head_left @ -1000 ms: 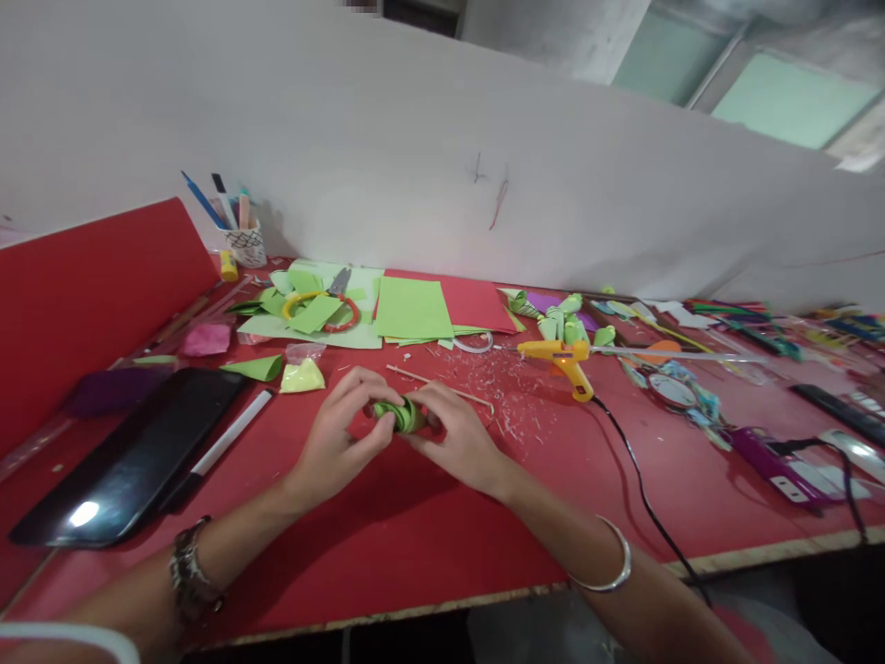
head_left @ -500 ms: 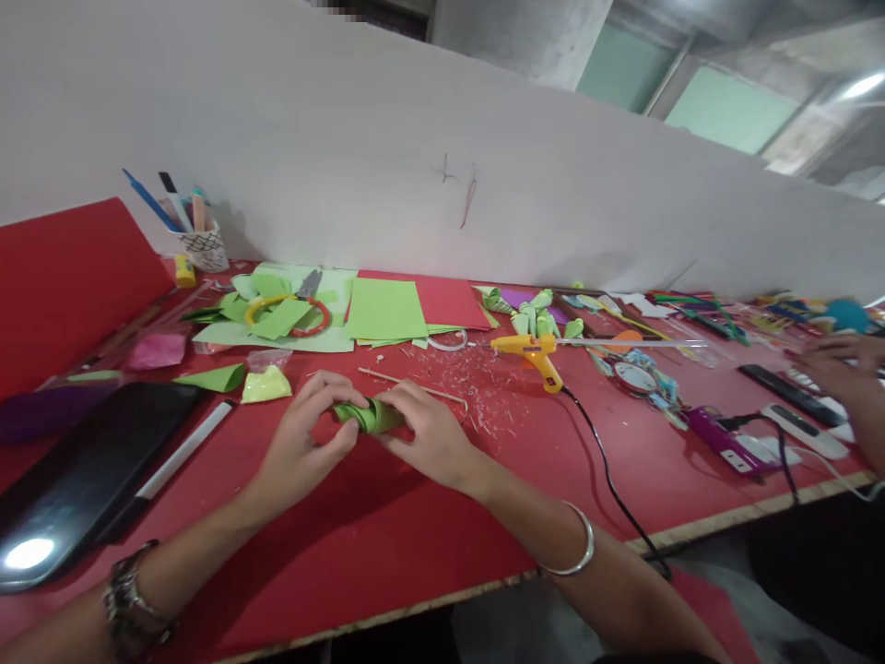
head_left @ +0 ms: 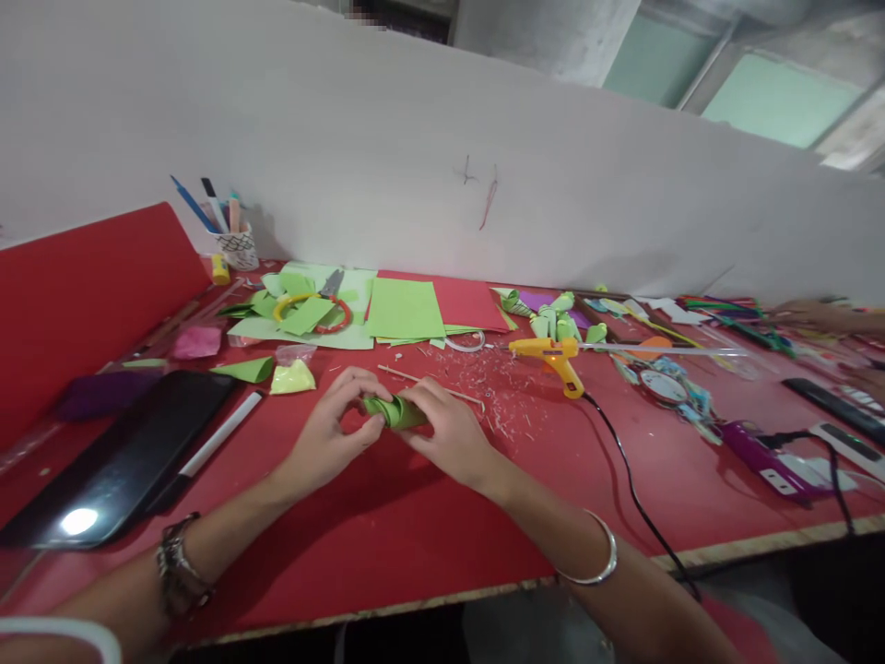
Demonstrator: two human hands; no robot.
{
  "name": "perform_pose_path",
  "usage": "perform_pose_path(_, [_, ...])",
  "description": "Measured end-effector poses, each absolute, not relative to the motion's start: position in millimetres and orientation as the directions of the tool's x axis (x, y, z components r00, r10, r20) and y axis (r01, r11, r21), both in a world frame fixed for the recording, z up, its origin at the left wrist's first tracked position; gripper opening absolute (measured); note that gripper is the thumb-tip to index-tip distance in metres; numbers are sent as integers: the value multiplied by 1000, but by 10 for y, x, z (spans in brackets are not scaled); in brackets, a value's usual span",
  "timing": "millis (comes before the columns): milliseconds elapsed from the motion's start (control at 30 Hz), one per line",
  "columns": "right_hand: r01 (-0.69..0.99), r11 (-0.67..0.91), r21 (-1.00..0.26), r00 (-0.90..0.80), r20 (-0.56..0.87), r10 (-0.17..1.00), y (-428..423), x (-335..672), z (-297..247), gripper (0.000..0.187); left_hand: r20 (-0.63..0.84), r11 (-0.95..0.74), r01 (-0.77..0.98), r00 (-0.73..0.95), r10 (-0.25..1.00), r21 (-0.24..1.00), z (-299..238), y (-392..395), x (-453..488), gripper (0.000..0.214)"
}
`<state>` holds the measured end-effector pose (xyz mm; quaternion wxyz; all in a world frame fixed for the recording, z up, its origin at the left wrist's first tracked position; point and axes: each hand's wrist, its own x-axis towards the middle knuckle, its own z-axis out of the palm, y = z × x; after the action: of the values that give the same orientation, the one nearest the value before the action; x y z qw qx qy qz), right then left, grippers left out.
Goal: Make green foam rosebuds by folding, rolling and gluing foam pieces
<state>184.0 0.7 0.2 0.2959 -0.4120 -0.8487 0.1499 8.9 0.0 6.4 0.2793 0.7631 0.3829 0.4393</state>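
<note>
A rolled piece of green paper is held between my two hands, just above the red table. My left hand pinches its left end with thumb and fingers. Around its right end, my right hand is closed. The fingers hide part of the roll. Right behind my hands lies a thin stick. Beyond it rest a stack of green paper sheets and scissors among cut green pieces. A green paper cone lies to the left.
A yellow glue gun with a black cord lies right of my hands, near scattered scraps. A black tray-like slab and a marker are on the left. At the far right are a purple power strip and another person's hands.
The view has swung left, so the table's things appear shifted right. Both my hands keep hold of the green paper roll. The other person's hands at the far right have moved.
</note>
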Motion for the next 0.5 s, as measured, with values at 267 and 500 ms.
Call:
perform_pose_path(267, [606,623,-494,-500,373,782,3,1838,-9,25,452,-549,314,333,828,775,62,-8,89,13])
perform_pose_path(500, [606,617,-502,-489,376,787,-1,1836,-20,25,452,-542,292,324,831,788,67,-13,85,9])
